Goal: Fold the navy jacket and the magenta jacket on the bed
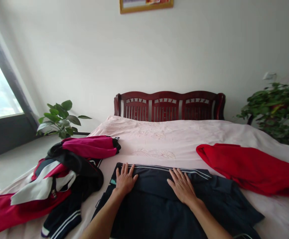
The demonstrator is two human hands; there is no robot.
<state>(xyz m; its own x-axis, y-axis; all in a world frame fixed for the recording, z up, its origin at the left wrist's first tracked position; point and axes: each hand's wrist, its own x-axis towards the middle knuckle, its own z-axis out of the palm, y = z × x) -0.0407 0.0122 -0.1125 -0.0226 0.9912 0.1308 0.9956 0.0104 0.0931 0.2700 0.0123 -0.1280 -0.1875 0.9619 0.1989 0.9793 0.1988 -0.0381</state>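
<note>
Spread out in front of me is a dark navy garment [156, 205] with thin white stripes along its far edge; I cannot tell whether it is a jacket or trousers. My left hand [125, 179] lies flat on its upper left part, fingers apart. Farther right, my right hand [181, 186] rests palm down on the same cloth near the striped edge, its fingers also spread. Neither hand grips anything. The near part of the garment runs out of the picture.
A pink bedspread [139, 132] covers the bed. To the left lies a heap of red, white and black clothes [42, 189] with a magenta garment [89, 146] behind. A red garment [254, 169] sits at right. Beyond are a wooden headboard [165, 106] and plants [62, 116].
</note>
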